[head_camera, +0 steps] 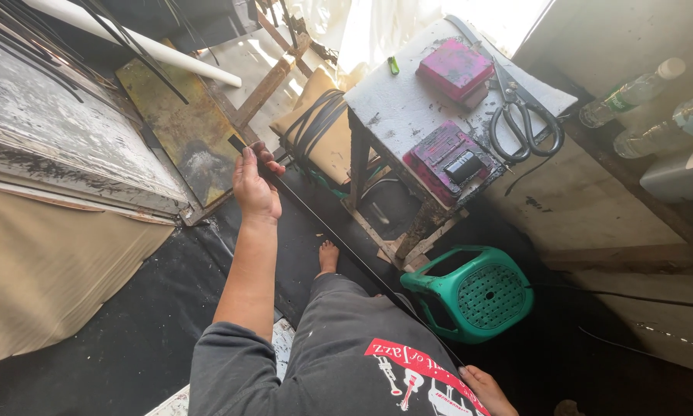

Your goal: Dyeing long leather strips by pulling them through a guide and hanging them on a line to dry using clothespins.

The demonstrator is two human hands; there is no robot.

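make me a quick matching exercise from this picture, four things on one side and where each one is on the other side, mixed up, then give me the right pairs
Things:
1. scissors
2. green stool
3. long black strip
4. plastic bottle

Places:
A. on the dark floor beside the small table
B. on the ledge by the right wall
C. on the small table's right edge
D. stretched between the left hand and right hand

Pairs: 1-C, 2-A, 3-D, 4-B
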